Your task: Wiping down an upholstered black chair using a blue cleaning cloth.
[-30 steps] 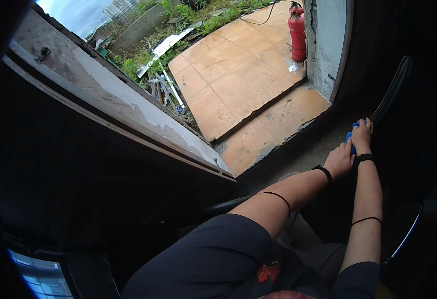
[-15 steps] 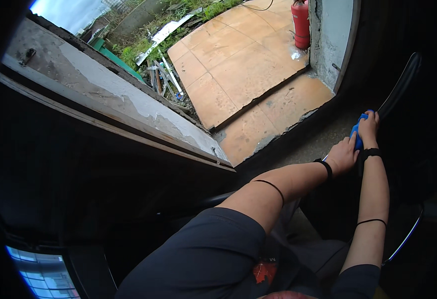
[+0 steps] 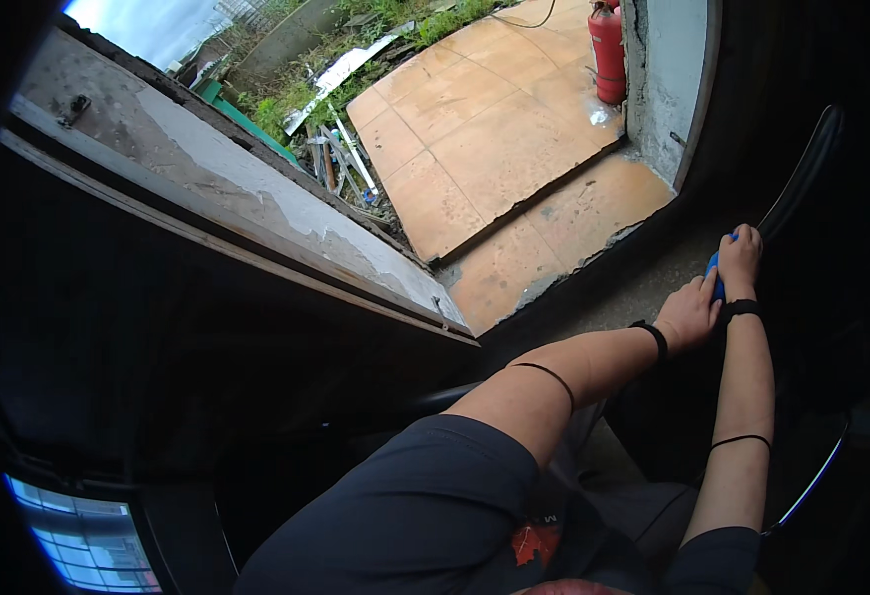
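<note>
Both hands meet at the right side, around a bright blue thing [image 3: 716, 273] that looks like a bunched cloth; most of it is hidden by my fingers. My right hand [image 3: 741, 260] is closed over its upper part. Just below, my left hand [image 3: 689, 313] grips its lower part, with the fingers close to my right wrist. A black curved bar [image 3: 804, 169] with a thin light edge rises up and right from beside my right hand. Whether the blue thing touches that bar, I cannot tell in the dark.
Beyond the doorway lie orange floor tiles [image 3: 485, 129] with a broken, stepped edge. A red fire extinguisher [image 3: 608, 55] stands by the right door post [image 3: 665, 89]. Left is a peeling white wall edge [image 3: 217, 169]. A shiny curved metal strip [image 3: 814, 478] shows at lower right.
The whole view has shifted slightly, so the doorway sits a little further right and lower. My hands stay together on the blue thing, and less of it shows now.
</note>
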Tool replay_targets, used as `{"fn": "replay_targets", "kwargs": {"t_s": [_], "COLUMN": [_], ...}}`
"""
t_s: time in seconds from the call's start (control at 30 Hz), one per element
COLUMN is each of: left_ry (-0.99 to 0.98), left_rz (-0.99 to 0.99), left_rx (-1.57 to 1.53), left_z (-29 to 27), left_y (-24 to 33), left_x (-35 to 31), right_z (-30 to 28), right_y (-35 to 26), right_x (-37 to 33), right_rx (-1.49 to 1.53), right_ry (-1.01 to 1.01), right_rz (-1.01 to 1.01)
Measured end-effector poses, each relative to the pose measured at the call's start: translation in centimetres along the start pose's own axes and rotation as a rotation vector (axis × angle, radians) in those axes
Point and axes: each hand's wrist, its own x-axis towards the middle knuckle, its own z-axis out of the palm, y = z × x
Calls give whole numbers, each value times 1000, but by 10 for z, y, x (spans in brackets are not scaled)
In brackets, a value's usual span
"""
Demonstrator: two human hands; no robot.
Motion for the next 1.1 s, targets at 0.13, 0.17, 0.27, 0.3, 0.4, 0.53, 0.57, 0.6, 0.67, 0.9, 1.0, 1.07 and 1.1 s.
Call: {"fn": "replay_targets", "kwargs": {"t_s": [0.13,0.17,0.27,0.3,0.4,0.53,0.57,0.6,0.67,0.9,1.0,1.07,1.1], "left_ry": [39,47,63,71,110,124,68,51,47,16,19,38,59], "left_rz": [-11,-13,-12,-12,30,12,-14,-23,13,14,34,57,78], "left_rx": [-20,-42,-65,-66,-29,76,94,96,100,89,57,67,81], "left_z": [0,-1,7,13,19,3,6,7,8,7,5,8,8], "left_y": [0,-1,2,7,3,-14,-10,-8,-8,-4,-1,-1,-1], "left_x": [-1,1,0,-1,-2,-1,-1,-1,-2,-2,-1,-2,-3], "right_z": [3,0,-4,-6,-9,-17,-7,-3,-5,-8,-6,-4,-3], "right_y": [-6,-10,-3,5,5,-34,-22,-18,-15,-4,2,8,9], "right_x": [-20,-26,-34,-38,-42,-50,-47,-45,-42,-36,-29,-24,-22], "right_rx": [-122,-127,-88,-103,-37,41,-23,-3,6,109,118,136,117], "right_ry": [65,86,74,57,286,394,410,388,363,334,326,333,305], "right_rz": [-111,-131,-119,-114,-123,-146,-166,-104,-48,-204,-233,-254,-263]}}
